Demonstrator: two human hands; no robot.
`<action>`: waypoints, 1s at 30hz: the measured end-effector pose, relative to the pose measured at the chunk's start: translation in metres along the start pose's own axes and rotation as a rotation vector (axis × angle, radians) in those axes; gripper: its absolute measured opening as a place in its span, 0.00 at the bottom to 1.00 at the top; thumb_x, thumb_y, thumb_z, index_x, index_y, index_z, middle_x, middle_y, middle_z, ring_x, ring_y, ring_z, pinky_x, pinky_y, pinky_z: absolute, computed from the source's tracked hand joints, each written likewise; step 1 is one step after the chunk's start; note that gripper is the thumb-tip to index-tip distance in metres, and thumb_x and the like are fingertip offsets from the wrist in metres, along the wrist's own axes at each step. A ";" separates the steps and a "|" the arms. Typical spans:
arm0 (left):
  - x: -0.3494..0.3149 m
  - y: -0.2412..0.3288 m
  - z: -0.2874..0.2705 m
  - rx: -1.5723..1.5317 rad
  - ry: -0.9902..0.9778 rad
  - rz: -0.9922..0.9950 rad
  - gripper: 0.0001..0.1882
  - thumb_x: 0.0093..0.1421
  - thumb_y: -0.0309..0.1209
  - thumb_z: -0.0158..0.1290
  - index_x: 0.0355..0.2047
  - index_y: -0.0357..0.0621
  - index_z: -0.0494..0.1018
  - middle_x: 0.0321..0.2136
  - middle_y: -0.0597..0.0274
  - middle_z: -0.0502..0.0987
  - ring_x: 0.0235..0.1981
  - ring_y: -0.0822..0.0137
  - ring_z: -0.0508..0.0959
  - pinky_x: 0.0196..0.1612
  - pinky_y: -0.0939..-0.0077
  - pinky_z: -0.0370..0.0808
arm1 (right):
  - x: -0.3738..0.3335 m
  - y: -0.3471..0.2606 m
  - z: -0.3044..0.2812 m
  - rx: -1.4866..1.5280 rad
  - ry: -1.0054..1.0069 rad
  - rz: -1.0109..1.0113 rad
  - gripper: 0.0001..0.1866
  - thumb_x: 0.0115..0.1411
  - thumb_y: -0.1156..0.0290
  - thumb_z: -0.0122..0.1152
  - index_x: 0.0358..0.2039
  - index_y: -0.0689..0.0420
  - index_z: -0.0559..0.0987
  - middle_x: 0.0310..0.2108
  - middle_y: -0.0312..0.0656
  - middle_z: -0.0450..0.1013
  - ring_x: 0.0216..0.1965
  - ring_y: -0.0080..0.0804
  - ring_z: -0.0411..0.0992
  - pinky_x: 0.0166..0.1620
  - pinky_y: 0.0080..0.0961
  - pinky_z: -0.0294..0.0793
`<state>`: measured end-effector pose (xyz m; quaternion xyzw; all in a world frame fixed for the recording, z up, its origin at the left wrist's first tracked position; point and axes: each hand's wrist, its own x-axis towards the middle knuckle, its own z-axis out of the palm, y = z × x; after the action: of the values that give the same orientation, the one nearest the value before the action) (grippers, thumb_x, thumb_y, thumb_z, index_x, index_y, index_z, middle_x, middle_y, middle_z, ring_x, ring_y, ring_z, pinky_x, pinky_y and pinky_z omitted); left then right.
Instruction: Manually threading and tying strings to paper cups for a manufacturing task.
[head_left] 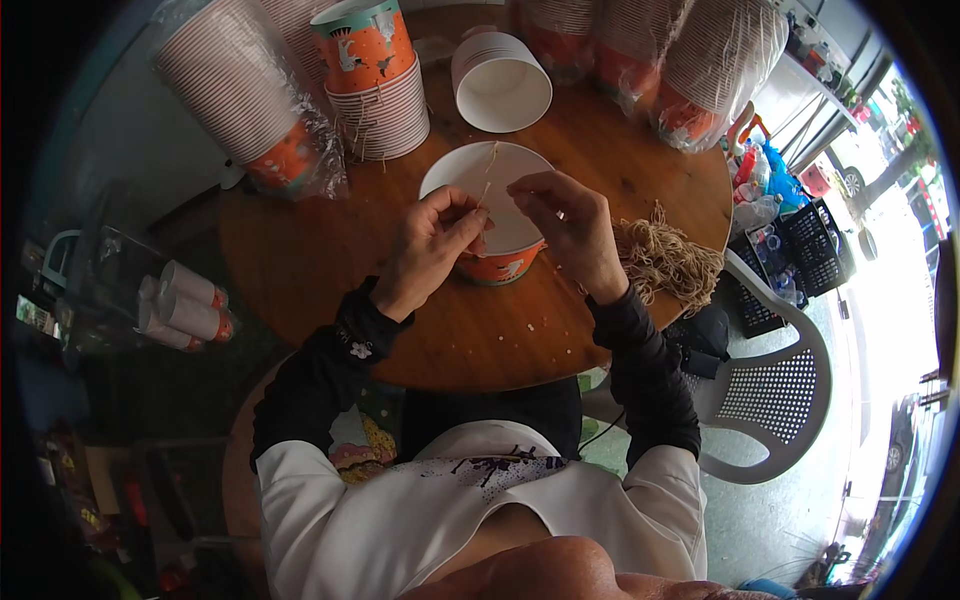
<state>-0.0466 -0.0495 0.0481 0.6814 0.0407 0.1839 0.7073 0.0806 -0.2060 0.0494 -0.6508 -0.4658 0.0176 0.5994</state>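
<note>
An orange-patterned paper tub (498,268) with a white inside stands on the round wooden table, both hands over its mouth. My left hand (432,240) is closed in a pinch on a thin piece of twine (488,185), whose end sticks up above the fingers. Across from it, my right hand (575,228) has thumb and fingertips drawn together over the tub's right side; whatever lies between them is too small to make out. A tangled heap of tan twine (668,262) lies just right of that hand.
Behind the tub, another white tub (503,90) lies tipped on its side. Stacked tubs (378,115) rise at the back left, with plastic-wrapped stacks (235,90) beside them and more wrapped stacks (700,75) at the back right. A grey plastic chair (770,395) stands right of the table.
</note>
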 end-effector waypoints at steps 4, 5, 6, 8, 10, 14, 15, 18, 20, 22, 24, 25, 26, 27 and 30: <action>0.001 -0.003 -0.003 0.001 -0.008 0.015 0.09 0.65 0.29 0.53 0.41 0.35 0.73 0.32 0.62 0.78 0.30 0.76 0.78 0.35 0.82 0.79 | 0.004 -0.018 0.003 0.094 -0.164 0.043 0.10 0.59 0.76 0.59 0.41 0.59 0.79 0.34 0.41 0.77 0.33 0.30 0.76 0.37 0.25 0.74; 0.000 -0.003 -0.002 0.000 -0.012 0.012 0.09 0.65 0.29 0.53 0.41 0.35 0.73 0.32 0.62 0.78 0.30 0.76 0.78 0.35 0.82 0.79 | 0.004 -0.014 0.004 0.093 -0.161 0.046 0.10 0.59 0.76 0.59 0.41 0.59 0.79 0.34 0.41 0.77 0.33 0.30 0.76 0.37 0.25 0.74; 0.000 -0.003 -0.001 0.001 -0.008 0.015 0.09 0.65 0.29 0.53 0.41 0.35 0.73 0.32 0.62 0.78 0.29 0.76 0.78 0.35 0.81 0.79 | 0.004 -0.007 0.006 0.035 -0.187 0.021 0.10 0.58 0.77 0.59 0.41 0.59 0.78 0.35 0.42 0.77 0.34 0.35 0.76 0.38 0.28 0.75; -0.001 -0.001 -0.003 0.004 0.006 0.020 0.09 0.65 0.28 0.53 0.42 0.35 0.73 0.32 0.61 0.78 0.29 0.76 0.78 0.35 0.81 0.79 | 0.006 -0.004 0.007 -0.019 -0.222 -0.010 0.10 0.58 0.78 0.58 0.41 0.59 0.78 0.37 0.43 0.76 0.36 0.40 0.77 0.38 0.30 0.76; 0.000 -0.001 -0.006 0.040 -0.017 -0.066 0.09 0.65 0.28 0.53 0.42 0.34 0.73 0.32 0.60 0.79 0.29 0.75 0.78 0.34 0.82 0.78 | 0.006 -0.007 0.005 -0.251 -0.043 -0.199 0.10 0.55 0.80 0.59 0.39 0.59 0.78 0.37 0.45 0.75 0.38 0.46 0.76 0.40 0.34 0.77; 0.003 0.008 -0.006 0.076 -0.058 -0.109 0.10 0.65 0.28 0.53 0.42 0.34 0.74 0.32 0.60 0.79 0.28 0.75 0.79 0.34 0.83 0.78 | 0.009 -0.014 0.006 -0.301 0.018 -0.390 0.10 0.54 0.81 0.59 0.38 0.58 0.78 0.37 0.44 0.74 0.38 0.47 0.76 0.40 0.36 0.77; 0.003 0.009 -0.005 0.096 -0.077 -0.124 0.10 0.66 0.29 0.52 0.42 0.33 0.74 0.31 0.61 0.79 0.28 0.75 0.78 0.35 0.82 0.78 | 0.011 -0.016 0.006 -0.308 -0.002 -0.428 0.10 0.53 0.81 0.60 0.38 0.58 0.78 0.38 0.44 0.74 0.39 0.47 0.76 0.40 0.35 0.77; 0.004 0.012 -0.004 0.144 -0.154 -0.117 0.10 0.66 0.29 0.52 0.41 0.33 0.74 0.31 0.63 0.78 0.28 0.77 0.77 0.37 0.81 0.78 | 0.021 -0.014 0.004 -0.283 -0.075 -0.445 0.10 0.54 0.81 0.60 0.38 0.59 0.78 0.39 0.44 0.74 0.39 0.46 0.76 0.41 0.34 0.77; 0.003 0.013 -0.003 0.169 -0.212 -0.093 0.10 0.67 0.30 0.51 0.41 0.33 0.75 0.30 0.64 0.77 0.28 0.77 0.76 0.38 0.80 0.77 | 0.024 -0.013 0.001 -0.254 -0.130 -0.424 0.11 0.54 0.82 0.59 0.39 0.59 0.78 0.40 0.43 0.74 0.39 0.44 0.76 0.41 0.34 0.77; 0.002 0.010 -0.003 0.016 -0.220 -0.152 0.11 0.67 0.31 0.49 0.41 0.34 0.75 0.30 0.65 0.76 0.28 0.78 0.75 0.40 0.79 0.77 | 0.025 -0.009 -0.001 -0.074 -0.067 -0.142 0.11 0.58 0.83 0.58 0.42 0.60 0.79 0.43 0.40 0.75 0.41 0.31 0.77 0.42 0.27 0.76; 0.004 0.007 -0.006 -0.004 -0.215 -0.158 0.11 0.68 0.31 0.49 0.41 0.35 0.75 0.31 0.65 0.76 0.28 0.78 0.75 0.40 0.80 0.77 | 0.019 0.001 -0.008 -0.014 -0.023 -0.088 0.10 0.60 0.82 0.57 0.43 0.62 0.78 0.41 0.38 0.77 0.41 0.24 0.75 0.42 0.24 0.75; 0.004 0.006 -0.007 -0.025 -0.214 -0.168 0.11 0.68 0.31 0.48 0.42 0.35 0.75 0.32 0.65 0.77 0.29 0.78 0.76 0.40 0.80 0.77 | 0.013 0.002 -0.010 0.005 -0.004 -0.021 0.09 0.61 0.81 0.57 0.42 0.62 0.78 0.39 0.38 0.77 0.41 0.23 0.75 0.43 0.23 0.75; 0.003 0.007 -0.007 -0.026 -0.213 -0.170 0.11 0.68 0.31 0.48 0.42 0.35 0.75 0.32 0.65 0.77 0.29 0.78 0.76 0.40 0.80 0.77 | 0.007 0.002 -0.011 0.024 0.015 0.047 0.09 0.61 0.80 0.58 0.42 0.63 0.78 0.38 0.38 0.78 0.40 0.22 0.75 0.44 0.22 0.74; 0.003 0.009 -0.007 -0.059 -0.185 -0.193 0.11 0.68 0.31 0.48 0.42 0.35 0.74 0.33 0.65 0.77 0.30 0.78 0.76 0.40 0.79 0.78 | 0.004 0.002 -0.010 0.025 0.013 0.049 0.09 0.61 0.80 0.58 0.42 0.63 0.78 0.38 0.38 0.78 0.40 0.22 0.75 0.44 0.22 0.74; 0.004 0.008 -0.006 -0.118 -0.150 -0.223 0.11 0.68 0.31 0.48 0.43 0.35 0.74 0.34 0.65 0.77 0.32 0.77 0.77 0.40 0.79 0.79 | -0.004 0.001 -0.009 0.080 -0.060 0.083 0.10 0.60 0.77 0.60 0.43 0.62 0.79 0.35 0.40 0.77 0.37 0.24 0.75 0.43 0.24 0.74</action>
<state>-0.0463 -0.0425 0.0567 0.6417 0.0523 0.0545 0.7632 0.0846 -0.2153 0.0491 -0.6444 -0.4550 0.0806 0.6093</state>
